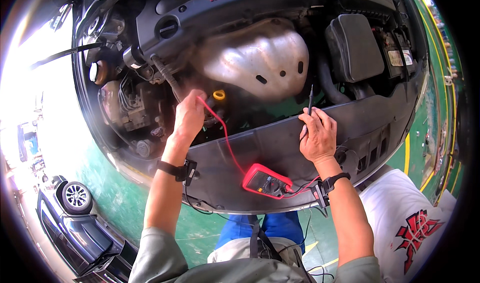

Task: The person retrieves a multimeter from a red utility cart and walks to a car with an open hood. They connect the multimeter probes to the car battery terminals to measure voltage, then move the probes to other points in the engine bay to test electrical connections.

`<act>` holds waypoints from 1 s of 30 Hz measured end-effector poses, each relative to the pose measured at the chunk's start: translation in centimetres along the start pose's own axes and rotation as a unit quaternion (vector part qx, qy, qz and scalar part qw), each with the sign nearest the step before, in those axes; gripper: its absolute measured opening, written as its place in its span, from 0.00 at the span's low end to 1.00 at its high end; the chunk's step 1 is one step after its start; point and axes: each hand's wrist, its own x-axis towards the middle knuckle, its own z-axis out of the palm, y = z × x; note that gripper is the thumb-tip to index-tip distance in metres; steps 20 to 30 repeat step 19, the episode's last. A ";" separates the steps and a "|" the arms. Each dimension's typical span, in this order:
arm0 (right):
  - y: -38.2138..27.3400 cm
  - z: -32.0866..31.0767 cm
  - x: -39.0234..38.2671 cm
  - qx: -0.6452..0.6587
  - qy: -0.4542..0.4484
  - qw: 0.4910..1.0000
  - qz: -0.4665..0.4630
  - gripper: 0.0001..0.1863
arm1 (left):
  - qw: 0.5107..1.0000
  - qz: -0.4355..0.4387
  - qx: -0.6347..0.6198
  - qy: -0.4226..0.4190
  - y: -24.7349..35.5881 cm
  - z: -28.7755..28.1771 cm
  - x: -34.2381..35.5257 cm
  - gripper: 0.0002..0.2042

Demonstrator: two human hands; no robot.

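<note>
I lean over an open car engine bay. My left hand (189,114) reaches down into it and holds the red probe lead (223,128), close to a yellow dipstick ring (219,94). My right hand (317,134) holds the black probe (310,99) upright, tip pointing up. A red multimeter (266,181) lies on the black front panel (280,143) between my forearms, with both leads running to it. Where the red probe's tip touches is hidden by my fingers.
A metal heat shield (260,58) sits mid-bay under the black engine cover (220,8). The battery (397,53) and a black box (355,45) lie at the right. A dark car (80,223) stands lower left on the green floor. Someone in a white shirt (410,228) is at lower right.
</note>
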 end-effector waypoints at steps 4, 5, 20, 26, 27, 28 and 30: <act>0.0 0.0 0.0 0.001 -0.002 1.000 0.001 0.21 | 0.997 0.025 0.073 0.018 0.6 2.0 0.3 0.12; 0.1 0.0 0.0 0.000 -0.003 1.000 0.002 0.21 | 0.996 0.003 0.092 0.020 0.6 2.3 0.3 0.14; 0.0 0.0 0.2 0.004 -0.005 1.000 0.005 0.22 | 0.976 0.091 0.186 0.069 -0.8 3.4 -2.0 0.09; 0.0 0.0 0.2 0.004 -0.005 1.000 0.005 0.22 | 0.976 0.091 0.186 0.069 -0.8 3.4 -2.0 0.09; 0.0 0.0 0.2 0.004 -0.005 1.000 0.005 0.22 | 0.976 0.091 0.186 0.069 -0.8 3.4 -2.0 0.09; 0.0 0.0 0.2 0.004 -0.005 1.000 0.005 0.22 | 0.976 0.091 0.186 0.069 -0.8 3.4 -2.0 0.09; 0.0 0.0 0.2 0.004 -0.005 1.000 0.005 0.22 | 0.976 0.091 0.186 0.069 -0.8 3.4 -2.0 0.09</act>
